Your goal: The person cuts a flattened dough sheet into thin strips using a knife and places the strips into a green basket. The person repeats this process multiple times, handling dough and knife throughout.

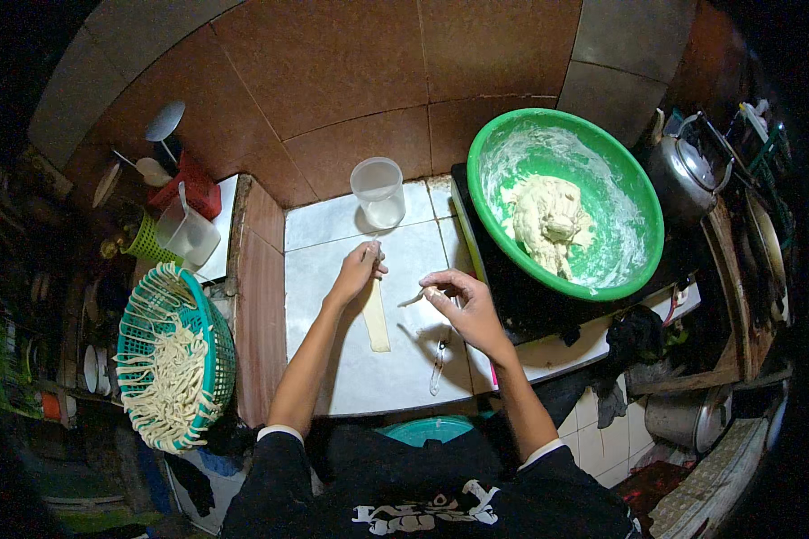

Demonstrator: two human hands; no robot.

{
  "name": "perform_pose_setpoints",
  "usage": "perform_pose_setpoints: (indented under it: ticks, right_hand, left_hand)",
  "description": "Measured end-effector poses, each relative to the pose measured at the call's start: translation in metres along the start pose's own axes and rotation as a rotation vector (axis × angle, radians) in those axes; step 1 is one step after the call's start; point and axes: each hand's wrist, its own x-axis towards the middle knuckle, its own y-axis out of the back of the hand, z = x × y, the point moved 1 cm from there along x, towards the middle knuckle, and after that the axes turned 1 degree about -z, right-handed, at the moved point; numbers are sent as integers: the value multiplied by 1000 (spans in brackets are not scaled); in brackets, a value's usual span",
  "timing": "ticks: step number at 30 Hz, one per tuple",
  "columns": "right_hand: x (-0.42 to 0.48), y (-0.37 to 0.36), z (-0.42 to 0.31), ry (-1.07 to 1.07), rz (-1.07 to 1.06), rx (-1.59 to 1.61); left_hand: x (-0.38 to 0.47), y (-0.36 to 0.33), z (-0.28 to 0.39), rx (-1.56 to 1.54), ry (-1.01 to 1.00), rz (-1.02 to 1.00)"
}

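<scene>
On the white tiled counter (pixel 317 290) lies a flat, narrow strip of dough (pixel 377 323). My left hand (pixel 364 266) is over its far end, fingers curled together and hiding that end. Whether they grip the dough is unclear. To the right, my right hand (pixel 465 306) is raised above the tiles. A small thin piece (pixel 411 299) sticks out from its pinched, flour-dusted fingertips; its material is hard to make out. Below that hand lies a slim clear plastic object (pixel 437 367). Behind my left hand stands a translucent plastic container (pixel 378 192).
A green basin (pixel 630 222) with a dough mass (pixel 546 215) sits on the black surface at right. Cut dough strips (pixel 172 377) fill and overhang a teal basket (pixel 224 357) at left. A metal kettle (pixel 687 175) stands far right. A brown ledge (pixel 259 303) borders the counter's left side.
</scene>
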Motion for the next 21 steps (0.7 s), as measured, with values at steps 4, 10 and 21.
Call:
perform_pose_setpoints:
  ticks: [4,10,21]
  right_hand:
    - [-2,2,7,-12,7,20]
    - [-7,8,12,-39,32,4]
    - [2,-2,-54,120,-41,-341]
  left_hand:
    - [28,9,24,0,-17,-38]
    - [15,13,103,346,-294,42]
    - [-171,33,179,459,-269,335]
